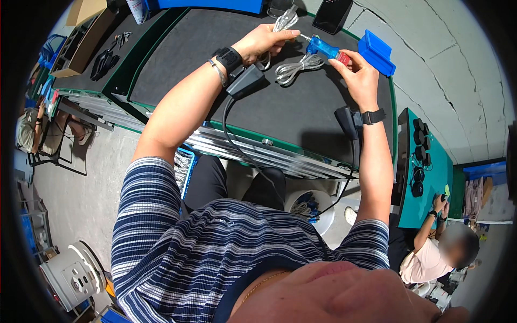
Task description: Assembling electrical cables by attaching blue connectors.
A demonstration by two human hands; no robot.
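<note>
My left hand [265, 42] is closed around a coiled grey cable [286, 19], which comes out above and below the fingers. Its thumb reaches toward the thin metal tip of a blue translucent tool [323, 47] with a red end, much like a screwdriver; whether they touch I cannot tell. My right hand [358, 72] pinches that tool by its red end. A second grey cable bundle [298, 69] lies on the dark mat between the hands, close to a blue connector-like piece. Each wrist wears a black strap with a wired black block beside it.
On the dark worktop [183, 59], a blue bin [377, 51] stands at the right edge and a phone [333, 15] at the back. Black cords run from the wrist blocks past the front edge. A white bucket [326, 218] sits below. Another person works at the green table [431, 188].
</note>
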